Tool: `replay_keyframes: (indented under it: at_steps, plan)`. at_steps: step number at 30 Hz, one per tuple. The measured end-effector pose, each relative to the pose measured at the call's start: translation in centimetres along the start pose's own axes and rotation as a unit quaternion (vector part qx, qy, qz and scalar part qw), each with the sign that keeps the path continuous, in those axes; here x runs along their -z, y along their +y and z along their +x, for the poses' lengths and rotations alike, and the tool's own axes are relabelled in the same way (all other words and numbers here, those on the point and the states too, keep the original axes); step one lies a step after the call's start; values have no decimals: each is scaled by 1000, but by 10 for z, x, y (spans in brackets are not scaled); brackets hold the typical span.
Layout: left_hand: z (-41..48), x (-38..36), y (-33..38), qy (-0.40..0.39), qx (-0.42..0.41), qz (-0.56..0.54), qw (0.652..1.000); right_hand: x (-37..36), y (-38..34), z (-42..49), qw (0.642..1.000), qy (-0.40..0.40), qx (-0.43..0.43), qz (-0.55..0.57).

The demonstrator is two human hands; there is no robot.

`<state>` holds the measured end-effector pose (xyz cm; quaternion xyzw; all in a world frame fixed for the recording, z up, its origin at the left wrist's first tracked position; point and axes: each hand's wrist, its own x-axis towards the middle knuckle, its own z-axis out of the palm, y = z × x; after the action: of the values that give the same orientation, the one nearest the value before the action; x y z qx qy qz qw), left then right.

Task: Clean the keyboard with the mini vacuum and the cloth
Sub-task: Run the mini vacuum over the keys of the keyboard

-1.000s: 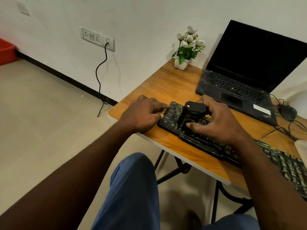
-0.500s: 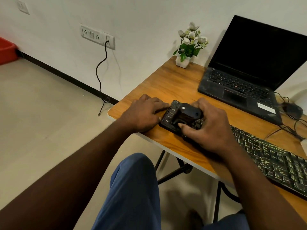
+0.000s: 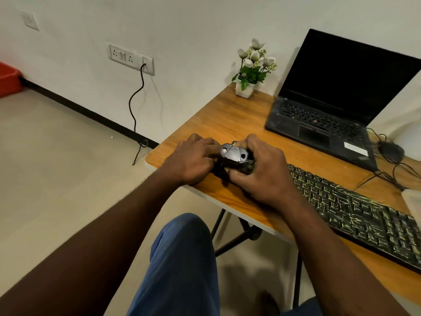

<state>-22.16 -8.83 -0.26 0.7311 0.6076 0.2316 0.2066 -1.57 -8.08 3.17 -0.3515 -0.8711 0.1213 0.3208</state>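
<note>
Black mini vacuum [image 3: 233, 155] in right hand [image 3: 262, 176]

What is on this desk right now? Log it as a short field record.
tool: mini vacuum, on the left end of the keyboard
right hand: grips the mini vacuum
left hand: rests at that end, fingers beside the vacuum
surface: wooden table
behind: open laptop, screen dark; potted flowers; mouse

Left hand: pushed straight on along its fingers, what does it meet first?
The mini vacuum held by the right hand, just beyond the left hand; they may already touch.
</note>
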Motion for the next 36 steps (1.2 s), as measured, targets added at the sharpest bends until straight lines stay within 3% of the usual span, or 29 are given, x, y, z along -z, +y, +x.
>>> replay_keyframes:
  at_steps: [8, 12, 17, 23, 27, 30, 33, 36]
  plan:
    - [3, -3, -3, -4, -11, 82, 997, 67, 30, -32, 991, -44, -123, 7]
    - [2, -3, -2, -7, -18, 93, 995, 60, 21, -28, 992, -18, -122, 25]
    - [0, -4, -3, -7, -24, 107, 994, 26, 3, -18, 992, -76, -70, 76]
    - [1, -6, -3, 6, -30, 116, 993, 51, 29, -8, 991, 3, -130, -38]
    - [-2, -11, 3, 18, -36, 180, 983, 60, 35, -14, 986, -55, -137, 76]
    - [-1, -13, 4, 5, -44, 208, 977, 63, 40, -12, 988, -53, -141, 40]
    - [3, -12, 4, -11, -25, 168, 985, 65, 39, -7, 992, -16, -122, 21]
    - [9, -14, 3, 22, 8, 77, 997, 62, 38, -15, 995, -35, -95, 14]
